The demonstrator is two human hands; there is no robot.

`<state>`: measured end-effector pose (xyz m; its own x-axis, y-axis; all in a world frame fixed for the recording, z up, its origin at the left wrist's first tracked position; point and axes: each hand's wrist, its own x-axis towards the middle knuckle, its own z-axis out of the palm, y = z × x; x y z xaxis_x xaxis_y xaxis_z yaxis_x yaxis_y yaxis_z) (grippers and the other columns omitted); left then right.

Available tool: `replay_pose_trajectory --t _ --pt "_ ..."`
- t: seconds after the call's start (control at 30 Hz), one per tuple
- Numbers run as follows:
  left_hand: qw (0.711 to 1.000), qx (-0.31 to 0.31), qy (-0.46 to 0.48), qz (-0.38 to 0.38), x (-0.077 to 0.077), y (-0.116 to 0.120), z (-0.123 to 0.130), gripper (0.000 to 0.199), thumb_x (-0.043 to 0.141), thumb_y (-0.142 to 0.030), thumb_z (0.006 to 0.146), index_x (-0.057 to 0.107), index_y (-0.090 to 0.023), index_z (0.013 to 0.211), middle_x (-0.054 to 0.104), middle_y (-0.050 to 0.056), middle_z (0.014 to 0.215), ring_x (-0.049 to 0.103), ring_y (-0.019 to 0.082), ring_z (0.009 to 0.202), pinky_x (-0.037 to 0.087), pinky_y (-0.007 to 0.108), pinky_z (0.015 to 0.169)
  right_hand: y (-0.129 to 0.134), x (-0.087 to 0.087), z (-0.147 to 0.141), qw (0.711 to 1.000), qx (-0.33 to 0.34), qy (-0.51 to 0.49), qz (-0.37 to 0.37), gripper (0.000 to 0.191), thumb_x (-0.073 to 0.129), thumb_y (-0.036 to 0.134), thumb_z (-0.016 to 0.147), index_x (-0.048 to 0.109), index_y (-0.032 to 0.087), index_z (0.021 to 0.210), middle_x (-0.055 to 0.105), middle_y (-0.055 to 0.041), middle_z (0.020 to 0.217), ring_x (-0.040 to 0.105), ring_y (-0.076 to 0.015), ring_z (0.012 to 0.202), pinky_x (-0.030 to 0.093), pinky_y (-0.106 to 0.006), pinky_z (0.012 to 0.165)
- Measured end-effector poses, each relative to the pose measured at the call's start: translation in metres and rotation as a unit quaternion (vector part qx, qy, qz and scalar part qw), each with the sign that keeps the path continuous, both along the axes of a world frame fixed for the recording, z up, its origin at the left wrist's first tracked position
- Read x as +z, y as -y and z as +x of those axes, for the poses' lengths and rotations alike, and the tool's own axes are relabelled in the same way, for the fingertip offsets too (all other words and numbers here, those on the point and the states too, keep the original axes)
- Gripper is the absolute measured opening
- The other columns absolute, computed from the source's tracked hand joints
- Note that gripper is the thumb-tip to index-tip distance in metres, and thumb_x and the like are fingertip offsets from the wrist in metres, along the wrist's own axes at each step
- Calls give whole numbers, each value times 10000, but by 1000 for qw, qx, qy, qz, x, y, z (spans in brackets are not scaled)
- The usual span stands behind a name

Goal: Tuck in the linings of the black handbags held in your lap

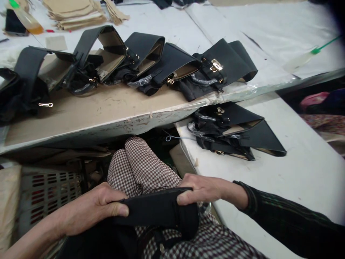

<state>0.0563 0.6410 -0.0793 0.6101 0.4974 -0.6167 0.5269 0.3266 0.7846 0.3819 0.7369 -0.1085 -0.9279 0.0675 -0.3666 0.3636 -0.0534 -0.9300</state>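
Observation:
A black handbag (153, 210) lies across my lap, partly cut off by the lower edge of the view. My left hand (101, 205) pinches the bag's upper edge at its left, thumb on the near face. At the right end of that same edge, my right hand (196, 190) is closed, its thumb also pressed on the near face. The fingers behind the edge are hidden on both sides. Below the gripped strip, a small metal fitting (161, 248) shows against the checked trousers.
Several unfinished black bags (145, 50) lie in a row on the long worktable (129, 126) ahead. More black bags (239, 126) rest on the white side table (304, 187) at right. A plastic crate (51, 190) stands low at left. Tan pieces (78, 12) are stacked at the back.

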Motion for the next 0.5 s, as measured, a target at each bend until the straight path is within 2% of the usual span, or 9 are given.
replay_pose_trajectory --t 0.1,0.17,0.23,0.27,0.33,0.37,0.5 --pt "999 41 -7 -16 6 0 3 419 491 -521 948 623 -172 757 521 -38 699 453 112 657 344 200 581 0 -3 0 999 -25 13 -20 458 563 493 921 525 128 647 382 44 601 363 -72 558 289 -191 493" --pt "997 70 -19 -20 15 -1 7 370 488 -516 950 699 -213 944 650 -19 860 546 148 788 411 202 689 0 1 0 999 -41 8 -21 411 577 485 916 644 104 777 506 18 673 468 -99 632 369 -192 557" --pt "996 88 -30 -13 24 -2 12 364 468 -504 960 694 -271 1123 695 -14 1035 585 180 927 436 217 799 0 8 0 997 -59 -10 -44 384 575 453 925 706 105 1020 654 -34 882 595 -162 835 466 -226 731" --pt "995 90 -34 -6 27 -2 14 371 456 -500 963 695 -280 1144 701 -15 1055 593 185 942 441 220 811 1 12 0 996 -67 -21 -62 397 575 433 930 692 120 1145 682 -57 1026 613 -196 973 477 -257 846" --pt "995 84 -43 12 29 -2 17 379 455 -496 958 727 -262 1078 711 -12 1000 599 185 902 449 215 775 3 16 1 991 -82 -39 -95 446 583 396 932 625 156 1306 644 -74 1256 563 -234 1189 417 -311 1029" --pt "995 80 -50 22 29 -1 18 375 469 -496 948 740 -249 1027 710 -12 954 598 182 870 450 211 746 3 17 2 989 -89 -43 -107 466 592 385 927 603 166 1338 620 -74 1309 540 -241 1236 390 -326 1070" --pt "994 64 -73 58 25 -1 20 357 494 -492 931 738 -232 957 689 -18 884 580 164 818 439 192 701 5 9 7 984 -110 -34 -138 481 629 382 905 614 149 1326 635 -86 1293 578 -249 1193 431 -332 1040"
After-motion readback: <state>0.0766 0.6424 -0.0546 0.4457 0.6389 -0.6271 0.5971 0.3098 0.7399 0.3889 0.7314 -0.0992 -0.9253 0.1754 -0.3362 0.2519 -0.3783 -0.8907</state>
